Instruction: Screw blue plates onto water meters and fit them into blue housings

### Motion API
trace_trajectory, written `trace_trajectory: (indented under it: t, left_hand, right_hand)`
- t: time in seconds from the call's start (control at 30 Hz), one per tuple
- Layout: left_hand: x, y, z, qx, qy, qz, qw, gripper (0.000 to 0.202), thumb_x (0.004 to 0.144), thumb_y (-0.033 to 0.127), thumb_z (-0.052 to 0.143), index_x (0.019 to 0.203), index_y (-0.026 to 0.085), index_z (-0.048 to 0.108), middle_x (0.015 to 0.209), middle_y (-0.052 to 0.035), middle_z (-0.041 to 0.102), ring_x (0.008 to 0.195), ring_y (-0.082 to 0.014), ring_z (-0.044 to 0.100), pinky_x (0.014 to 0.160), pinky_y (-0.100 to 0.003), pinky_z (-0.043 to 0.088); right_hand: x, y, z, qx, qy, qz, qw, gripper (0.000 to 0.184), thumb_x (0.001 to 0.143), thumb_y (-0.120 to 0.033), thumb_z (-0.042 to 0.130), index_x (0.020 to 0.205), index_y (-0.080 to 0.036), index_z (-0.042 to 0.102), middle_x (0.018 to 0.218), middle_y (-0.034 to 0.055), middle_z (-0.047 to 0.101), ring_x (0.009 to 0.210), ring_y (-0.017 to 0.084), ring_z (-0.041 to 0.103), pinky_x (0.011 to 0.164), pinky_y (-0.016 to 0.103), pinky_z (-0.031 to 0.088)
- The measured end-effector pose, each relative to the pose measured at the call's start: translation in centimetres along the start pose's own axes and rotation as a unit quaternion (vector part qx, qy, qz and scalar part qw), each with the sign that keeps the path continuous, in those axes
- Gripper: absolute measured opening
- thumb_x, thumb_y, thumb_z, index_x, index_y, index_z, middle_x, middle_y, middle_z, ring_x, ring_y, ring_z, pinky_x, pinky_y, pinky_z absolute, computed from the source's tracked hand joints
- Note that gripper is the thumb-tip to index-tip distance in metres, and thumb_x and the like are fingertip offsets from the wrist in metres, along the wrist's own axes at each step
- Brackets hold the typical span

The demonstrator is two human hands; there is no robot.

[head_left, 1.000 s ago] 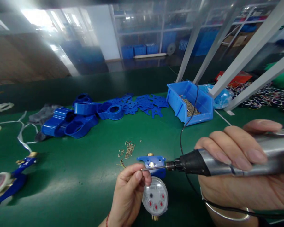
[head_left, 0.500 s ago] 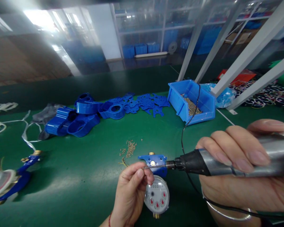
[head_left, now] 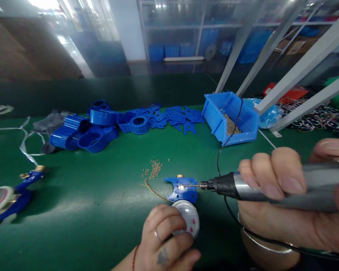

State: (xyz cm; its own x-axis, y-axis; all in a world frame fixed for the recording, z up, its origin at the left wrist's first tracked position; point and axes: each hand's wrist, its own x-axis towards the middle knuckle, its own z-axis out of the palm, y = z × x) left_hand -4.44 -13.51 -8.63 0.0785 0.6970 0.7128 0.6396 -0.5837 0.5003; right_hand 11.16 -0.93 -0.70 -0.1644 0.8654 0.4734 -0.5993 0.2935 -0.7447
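My right hand (head_left: 282, 195) is wrapped round a grey electric screwdriver (head_left: 251, 187) with a black nose and cord. Its thin bit points left, over a blue bracket plate (head_left: 183, 192) with several holes. Whether the tip touches the plate I cannot tell. Just below the plate is a round water meter (head_left: 192, 222) with red pointers on its white dial. My left hand (head_left: 165, 237) grips the meter from the left, its curled fingers covering part of the dial. Thin wires (head_left: 155, 191) run from beside the plate toward a small heap of screws (head_left: 156, 169).
A blue bin (head_left: 243, 131) of screws stands at back right, near slanted metal posts (head_left: 302, 60). Blue plastic housings (head_left: 98, 137) and flat blue plates (head_left: 183, 116) lie along the back. Another meter on a blue body (head_left: 24, 197) sits at left.
My left hand has left the screwdriver's bit tip and moved down onto the water meter. The screwdriver has shifted slightly up in view, its bit now over the blue plate without fingers at it.
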Motion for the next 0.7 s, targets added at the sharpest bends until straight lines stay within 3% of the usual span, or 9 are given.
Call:
trace_trajectory:
  t: [0.03,0.1,0.27,0.33,0.5,0.7]
  left_hand:
    - [-0.2,0.1,0.4,0.047,-0.042,0.045,0.997,0.015,0.090,0.026,0.054,0.086,0.014,0.063,0.084,-0.0061,0.067,0.087,-0.0198,0.062,0.084,-0.034,0.053]
    - [-0.8,0.0,1.7,0.091,-0.067,0.069,0.991,0.018,0.090,0.027,0.054,0.088,0.013,0.065,0.091,-0.0063,0.069,0.097,-0.0223,0.062,0.095,-0.038,0.049]
    - [-1.8,-1.0,4.5,0.084,-0.015,0.060,0.995,0.010,0.087,0.016,0.055,0.086,0.014,0.065,0.092,-0.0039,0.070,0.096,-0.0182,0.063,0.098,-0.034,0.047]
    - [-1.8,-1.3,4.7,0.077,-0.005,0.062,0.995,0.009,0.086,0.015,0.056,0.087,0.014,0.064,0.091,-0.0037,0.070,0.094,-0.0175,0.064,0.096,-0.032,0.048]
    - [-1.5,-1.3,4.0,0.057,-0.043,0.061,0.996,0.008,0.083,0.013,0.060,0.091,0.014,0.064,0.090,-0.0049,0.072,0.092,-0.0195,0.066,0.090,-0.033,0.051]
    - [-1.6,-1.3,4.0,0.054,-0.053,0.055,0.996,0.011,0.084,0.012,0.058,0.093,0.014,0.064,0.093,-0.0058,0.072,0.095,-0.0207,0.065,0.092,-0.034,0.049]
  right_hand:
    - [0.0,0.1,0.5,0.015,-0.021,0.006,1.000,0.022,0.078,-0.030,0.069,0.097,-0.027,0.058,0.057,-0.0038,0.047,0.046,0.012,0.045,0.043,0.028,0.041]
    - [-0.1,0.7,1.6,0.025,-0.055,0.014,0.998,0.020,0.080,-0.025,0.069,0.096,-0.025,0.057,0.059,-0.0040,0.052,0.049,0.011,0.048,0.046,0.027,0.043]
    - [-1.0,2.7,2.8,-0.014,-0.087,-0.007,0.996,0.019,0.085,-0.024,0.062,0.101,-0.024,0.053,0.063,-0.0041,0.054,0.052,0.011,0.050,0.049,0.027,0.043]
    - [-1.1,3.4,2.9,-0.022,-0.088,-0.013,0.996,0.019,0.085,-0.024,0.062,0.102,-0.024,0.053,0.064,-0.0043,0.054,0.052,0.011,0.050,0.049,0.027,0.043]
    - [-0.9,4.7,3.0,-0.041,-0.100,-0.005,0.994,0.019,0.086,-0.024,0.063,0.102,-0.023,0.053,0.065,-0.0040,0.054,0.052,0.011,0.051,0.048,0.026,0.044]
    - [-1.1,5.8,3.1,-0.075,-0.109,0.003,0.991,0.019,0.087,-0.025,0.061,0.105,-0.026,0.053,0.064,-0.0030,0.054,0.052,0.013,0.051,0.046,0.028,0.043]
